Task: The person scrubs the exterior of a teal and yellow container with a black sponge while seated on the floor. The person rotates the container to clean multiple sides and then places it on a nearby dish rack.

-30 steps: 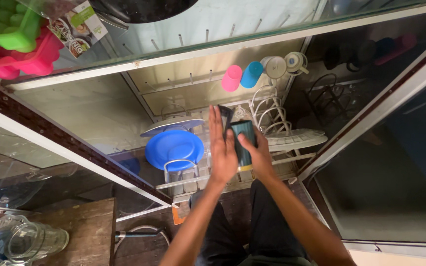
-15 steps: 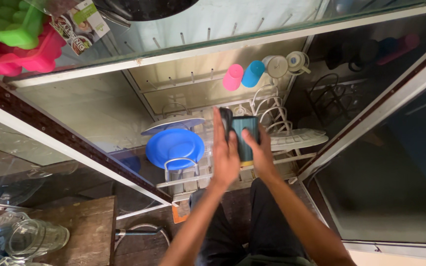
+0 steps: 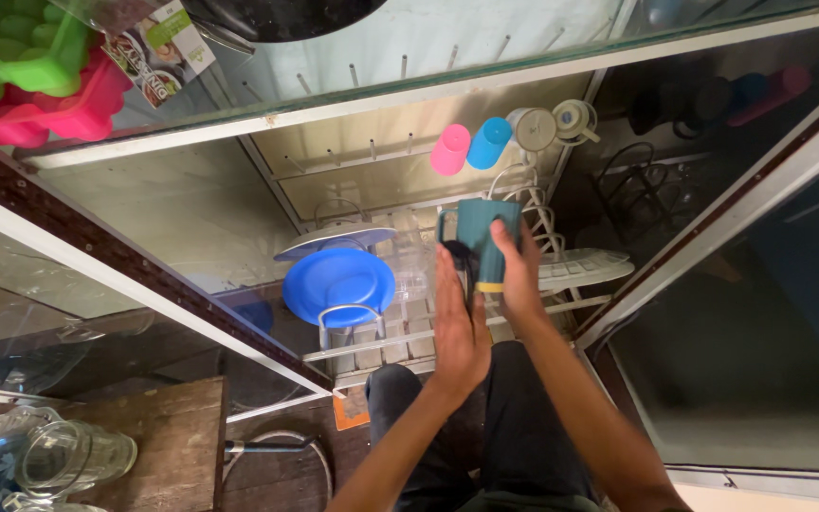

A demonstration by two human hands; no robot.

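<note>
- Right hand — fingers wrapped round a dark teal ceramic mug with a yellow base band, held above the white wire dish rack.
- Left hand — flat, fingers extended against the mug's left side, by its handle; grips nothing.
- Round blue plastic plate — left of both hands, upright in the rack.
- Pink tumbler and blue tumbler — beyond the mug.

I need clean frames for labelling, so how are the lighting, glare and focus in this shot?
Head view: dim and warm, darkest in the right compartment behind the glass door; reflections streak the glass shelf; wide-angle bending at edges; the teal mug in the right hand reads sharp, the left hand slightly soft.
</note>
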